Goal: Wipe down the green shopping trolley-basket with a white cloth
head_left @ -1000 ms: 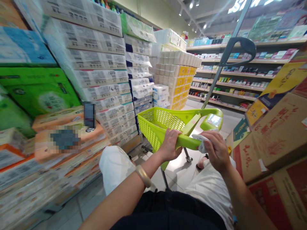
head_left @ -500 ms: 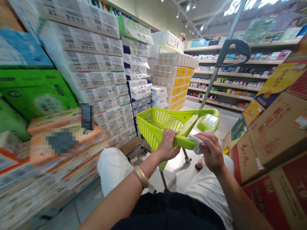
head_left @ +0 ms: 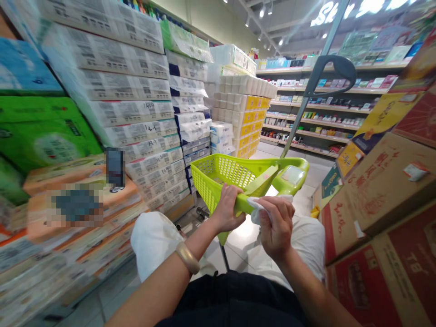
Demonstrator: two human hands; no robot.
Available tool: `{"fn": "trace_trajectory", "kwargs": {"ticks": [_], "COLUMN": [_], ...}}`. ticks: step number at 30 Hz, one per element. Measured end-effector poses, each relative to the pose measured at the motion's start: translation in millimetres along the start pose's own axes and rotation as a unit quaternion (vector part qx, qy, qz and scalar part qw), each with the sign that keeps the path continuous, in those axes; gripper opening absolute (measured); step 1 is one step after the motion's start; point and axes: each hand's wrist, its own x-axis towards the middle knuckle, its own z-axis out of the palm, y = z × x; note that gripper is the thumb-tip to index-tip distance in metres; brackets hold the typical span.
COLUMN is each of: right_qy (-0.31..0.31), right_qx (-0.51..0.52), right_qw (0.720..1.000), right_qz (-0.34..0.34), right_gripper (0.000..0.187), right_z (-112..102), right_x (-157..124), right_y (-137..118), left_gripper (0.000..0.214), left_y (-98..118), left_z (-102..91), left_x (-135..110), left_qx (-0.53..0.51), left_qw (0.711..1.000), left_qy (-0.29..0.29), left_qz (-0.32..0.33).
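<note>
A lime-green shopping cart basket (head_left: 207,186) with perforated walls stands in front of my knees. My left hand (head_left: 229,208) is closed around the near rim of its frame, left of the middle. In my right hand (head_left: 277,225) is a white cloth (head_left: 255,210), pressed against the green rim close to the left hand; the fingers hide part of it. A grey handle (head_left: 332,77) on a metal pole rises behind the basket. On the right corner of the green frame sits a clear-covered panel (head_left: 293,175).
Tall stacks of wrapped tissue packs (head_left: 129,86) line the left. A phone (head_left: 115,167) stands on orange packs beside a blurred dark item (head_left: 76,204). Cardboard boxes (head_left: 381,186) are piled close on the right. Shelves of small goods (head_left: 327,109) fill the back.
My right hand has slid the cloth left along the green rim, nearer to my left hand. My left hand still grips the rim. The view has shifted slightly.
</note>
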Motion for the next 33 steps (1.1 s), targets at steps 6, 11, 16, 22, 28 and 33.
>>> {"fn": "trace_trajectory", "kwargs": {"ticks": [6, 11, 16, 22, 28, 33], "right_qy": [-0.081, -0.066, -0.117, -0.214, -0.212, -0.194], "right_qx": [0.09, 0.103, 0.09, 0.077, 0.045, 0.017], "right_qw": [0.991, 0.991, 0.976, 0.955, 0.964, 0.97], "right_qz": [-0.065, 0.043, 0.163, 0.189, 0.155, 0.143], "right_gripper": [0.029, 0.026, 0.037, 0.044, 0.04, 0.04], "right_z": [-14, -26, -21, -11, -11, -7], "right_x": [9, 29, 62, 84, 81, 75], "right_y": [42, 88, 139, 162, 138, 116], "left_gripper": [0.037, 0.034, 0.035, 0.037, 0.026, 0.022], "left_y": [-3, 0, -1, -9, -24, -28], "left_z": [-9.7, -9.1, -8.5, -6.8, -17.5, -31.2], "left_x": [1, 1, 2, 5, 3, 3], "left_qx": [-0.009, -0.016, -0.019, -0.028, -0.077, -0.113], "left_qw": [1.0, 1.0, 1.0, 0.999, 0.997, 0.993], "left_qy": [-0.008, -0.014, -0.019, -0.026, -0.025, 0.004], "left_qz": [0.008, 0.0, -0.002, 0.006, 0.009, -0.029]}}
